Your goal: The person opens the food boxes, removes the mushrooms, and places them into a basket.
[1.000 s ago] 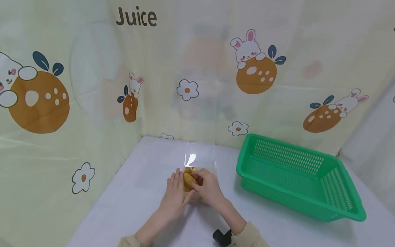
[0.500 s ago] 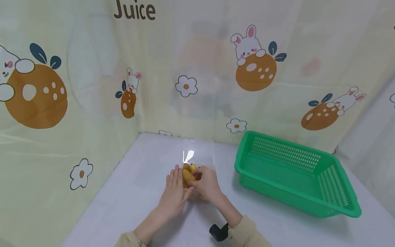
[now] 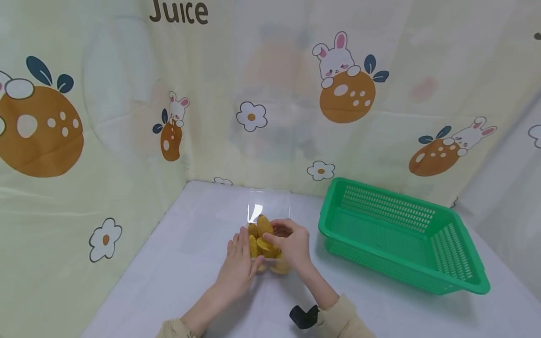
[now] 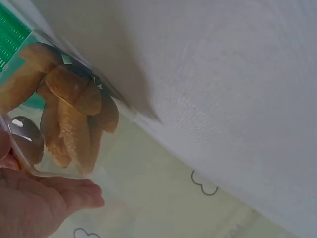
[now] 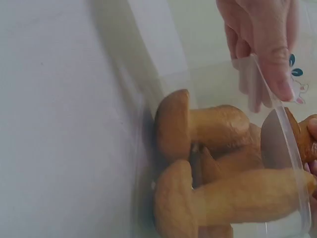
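Note:
A clear plastic box (image 3: 270,259) with its lid (image 3: 274,202) folded back holds several brown mushrooms (image 5: 223,203). My left hand (image 3: 238,263) lies along the box's left side, fingers straight, thumb at the front wall. Reaching over the right side, my right hand (image 3: 291,241) pinches a mushroom (image 3: 265,225), tilted upright above the others. In the right wrist view, fingertips (image 5: 313,128) touch the held mushroom (image 5: 303,141) near the rim. The left wrist view shows the mushroom stems (image 4: 74,129) through the box wall, caps towards the table.
A green plastic basket (image 3: 397,263) with perforated walls stands to the right of the box on the white table (image 3: 177,263). A black device (image 3: 303,317) sits by the right sleeve. Behind the table hangs a printed curtain (image 3: 211,84) with rabbits and oranges.
My right hand has shifted slightly up and right, and the mushroom at its fingers now stands higher. Other mushrooms below it have come into sight. The left hand stays at the box's side.

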A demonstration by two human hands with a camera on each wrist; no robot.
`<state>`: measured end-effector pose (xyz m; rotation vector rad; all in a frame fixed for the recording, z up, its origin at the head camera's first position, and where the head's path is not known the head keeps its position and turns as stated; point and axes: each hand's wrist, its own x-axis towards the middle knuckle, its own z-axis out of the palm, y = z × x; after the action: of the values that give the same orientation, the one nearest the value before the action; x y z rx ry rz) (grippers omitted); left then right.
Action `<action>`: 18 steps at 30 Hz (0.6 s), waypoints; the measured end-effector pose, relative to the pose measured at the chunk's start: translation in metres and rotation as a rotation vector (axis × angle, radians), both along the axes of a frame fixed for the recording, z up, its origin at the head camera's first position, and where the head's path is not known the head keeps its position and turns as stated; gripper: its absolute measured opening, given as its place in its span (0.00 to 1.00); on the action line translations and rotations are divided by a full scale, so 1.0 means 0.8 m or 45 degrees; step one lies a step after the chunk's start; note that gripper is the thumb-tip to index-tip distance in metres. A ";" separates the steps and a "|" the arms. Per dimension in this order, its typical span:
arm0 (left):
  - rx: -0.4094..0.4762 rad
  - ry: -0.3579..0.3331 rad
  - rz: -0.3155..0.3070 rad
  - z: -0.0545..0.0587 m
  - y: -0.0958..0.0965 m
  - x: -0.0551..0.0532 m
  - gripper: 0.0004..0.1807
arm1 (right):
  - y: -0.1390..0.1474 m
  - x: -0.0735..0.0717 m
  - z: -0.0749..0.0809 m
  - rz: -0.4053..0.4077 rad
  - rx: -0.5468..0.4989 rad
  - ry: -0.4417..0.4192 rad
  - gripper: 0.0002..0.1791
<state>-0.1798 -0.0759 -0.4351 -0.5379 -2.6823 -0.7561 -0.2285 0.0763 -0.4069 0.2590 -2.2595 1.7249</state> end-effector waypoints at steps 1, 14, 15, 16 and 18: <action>0.000 -0.002 0.001 0.001 0.000 0.000 0.39 | 0.002 0.000 0.003 -0.002 -0.016 0.006 0.16; -0.001 -0.035 0.014 0.005 0.003 0.002 0.38 | 0.047 0.019 0.058 -0.117 -0.137 0.138 0.15; -0.002 -0.034 0.015 0.005 0.002 0.002 0.38 | 0.052 0.018 0.058 -0.128 -0.150 0.132 0.15; -0.004 -0.032 0.016 0.005 0.002 0.002 0.38 | 0.056 0.018 0.059 -0.140 -0.161 0.127 0.15; -0.002 -0.027 0.015 0.004 0.002 0.002 0.38 | 0.067 0.012 0.054 -0.159 -0.191 0.121 0.16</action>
<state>-0.1780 -0.0741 -0.4317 -0.5170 -2.7033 -0.7603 -0.2188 0.1302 -0.3637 0.1602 -2.0227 1.7669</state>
